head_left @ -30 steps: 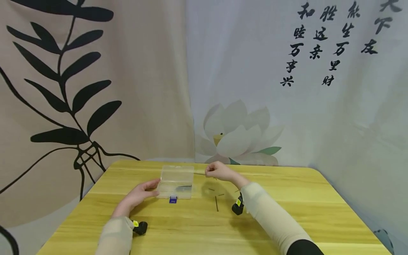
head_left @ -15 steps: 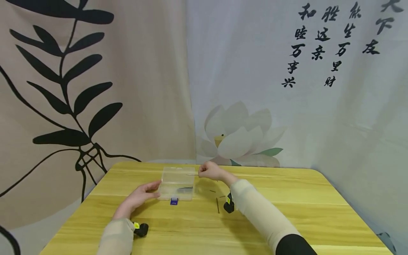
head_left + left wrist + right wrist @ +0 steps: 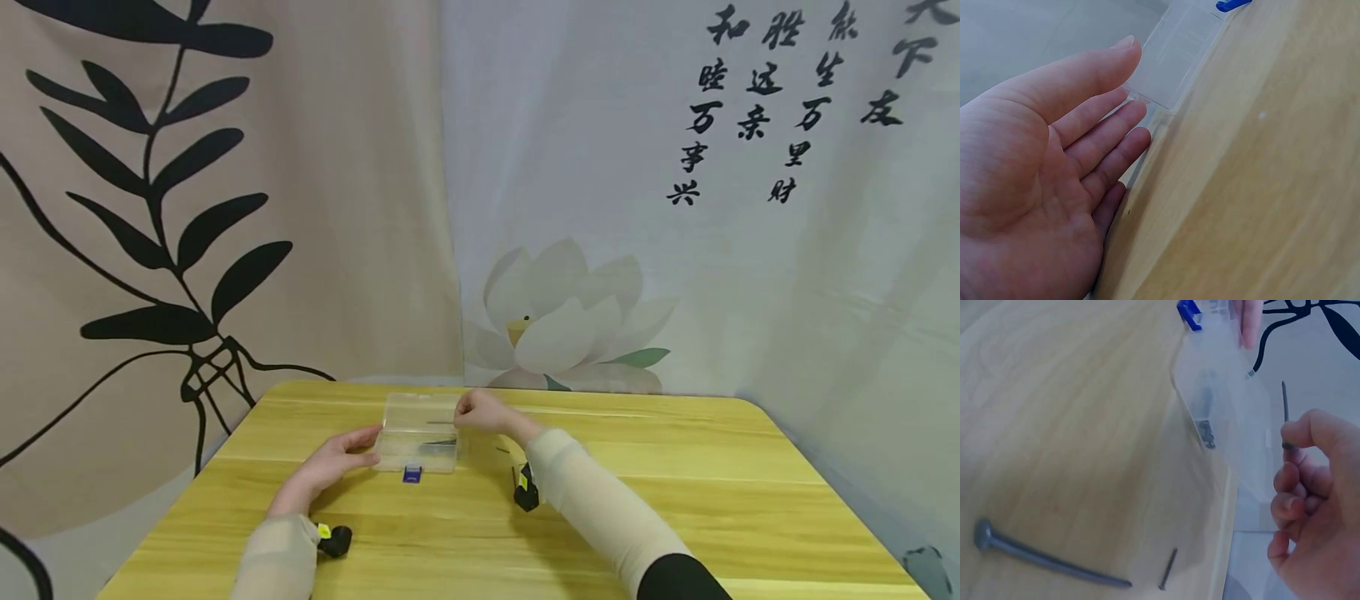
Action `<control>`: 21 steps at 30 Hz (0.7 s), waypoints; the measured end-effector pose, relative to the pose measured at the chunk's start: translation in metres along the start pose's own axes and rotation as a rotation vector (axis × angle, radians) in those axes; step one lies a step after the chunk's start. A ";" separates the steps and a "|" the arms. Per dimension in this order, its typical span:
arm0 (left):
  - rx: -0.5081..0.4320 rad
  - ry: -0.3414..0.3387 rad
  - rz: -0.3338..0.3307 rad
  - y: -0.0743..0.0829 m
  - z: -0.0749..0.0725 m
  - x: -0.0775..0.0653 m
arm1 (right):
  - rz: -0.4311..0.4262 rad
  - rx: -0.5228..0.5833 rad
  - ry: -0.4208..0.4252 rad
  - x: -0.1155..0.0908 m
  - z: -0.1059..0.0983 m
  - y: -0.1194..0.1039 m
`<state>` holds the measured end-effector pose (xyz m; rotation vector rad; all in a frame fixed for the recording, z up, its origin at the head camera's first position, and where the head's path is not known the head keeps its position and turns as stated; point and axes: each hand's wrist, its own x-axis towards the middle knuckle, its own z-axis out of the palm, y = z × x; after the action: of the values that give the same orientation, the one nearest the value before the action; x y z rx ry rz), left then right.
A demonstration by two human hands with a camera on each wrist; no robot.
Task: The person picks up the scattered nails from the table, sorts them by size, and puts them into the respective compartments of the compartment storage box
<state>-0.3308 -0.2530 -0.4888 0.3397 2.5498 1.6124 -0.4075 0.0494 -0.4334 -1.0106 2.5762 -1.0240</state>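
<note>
A clear plastic box [image 3: 393,457] lies on the table with its lid [image 3: 412,408] raised at the back and a blue latch [image 3: 412,474] in front. Several nails [image 3: 1205,432] lie inside it, towards its right end. My left hand [image 3: 333,462] rests at the box's left side, fingers extended and thumb near the corner; nothing is gripped there. Between thumb and index finger, my right hand [image 3: 483,412] pinches a thin nail [image 3: 1285,403] by its head end. That nail points left, over the right part of the box.
On the wooden table [image 3: 675,500], right of the box, lie a large nail [image 3: 1054,558] and a small nail [image 3: 1169,569]. A black wrist camera [image 3: 527,490] partly covers this spot in the head view. A printed curtain [image 3: 360,208] hangs behind the table.
My right hand has moved left with the nail, from right of the box to its right edge, and slightly lower. The left hand stays at the box's left side.
</note>
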 end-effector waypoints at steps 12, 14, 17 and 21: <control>0.011 0.007 -0.013 0.004 0.001 -0.002 | 0.043 -0.145 0.023 0.002 0.014 -0.006; 0.002 0.007 -0.012 0.004 0.001 -0.002 | 0.044 -0.174 0.029 0.003 0.016 -0.006; -0.006 0.011 -0.014 0.004 0.001 -0.002 | 0.059 -0.190 0.032 0.004 0.018 -0.006; -0.008 0.011 -0.014 0.004 0.002 -0.001 | 0.081 -0.168 0.025 0.002 0.019 -0.006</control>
<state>-0.3289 -0.2504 -0.4860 0.3117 2.5475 1.6230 -0.3981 0.0350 -0.4435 -0.9267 2.7366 -0.8167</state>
